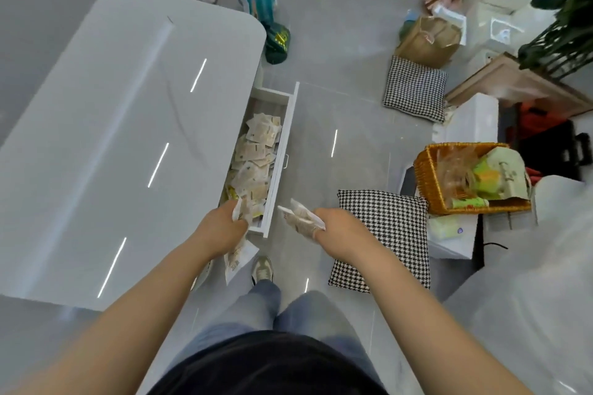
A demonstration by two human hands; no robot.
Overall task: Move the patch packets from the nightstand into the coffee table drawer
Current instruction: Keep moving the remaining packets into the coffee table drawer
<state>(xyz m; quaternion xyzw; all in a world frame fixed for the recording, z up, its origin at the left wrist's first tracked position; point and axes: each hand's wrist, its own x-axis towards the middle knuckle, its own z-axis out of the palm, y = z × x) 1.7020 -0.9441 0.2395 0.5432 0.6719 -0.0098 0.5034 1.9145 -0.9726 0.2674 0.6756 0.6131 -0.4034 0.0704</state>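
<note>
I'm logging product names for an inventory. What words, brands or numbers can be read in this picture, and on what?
No text here can be read.
patch packets in the drawer: dark print, too blurred.
Packets gripped by the left hand and right hand: print too small.
green bag on the floor: gold marks, unreadable.
brown paper bag: reddish logo, too small.
green carton in the basket: blurred marks.

The scene is viewed steeply downward from head height, with the glossy white rounded tabletop (128, 138) close at left.
</note>
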